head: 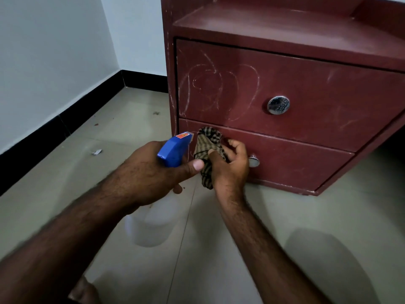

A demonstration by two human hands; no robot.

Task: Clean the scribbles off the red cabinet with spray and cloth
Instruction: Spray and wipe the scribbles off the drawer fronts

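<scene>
Both forearms fill the bottom of my feed, reaching toward the red cabinet (306, 88) standing on the tiled floor (241, 249). My left hand (151, 170) has its grip clenched round the neck of the spray bottle (175, 149), thumb laid along the side, blue head aimed at the lower drawer (295, 159); the clear body hangs below the hand and looks blurry. My right hand (230, 165) is grasping the checked cloth (207, 150), bunched up, top end right against the lower drawer front, just beside the nozzle. That hand partly covers the lower knob (254, 161).

Chalky scribbles (217, 84) loop over the left half of the upper drawer (328, 95), well left of its shiny round knob (278, 105). Fainter marks show on the right side too. An open shelf (274, 25) sits above the drawers. Off to the left there's a white wall (43, 62) with black skirting (65, 121), plus a scrap of paper (96, 152) on the floor.
</scene>
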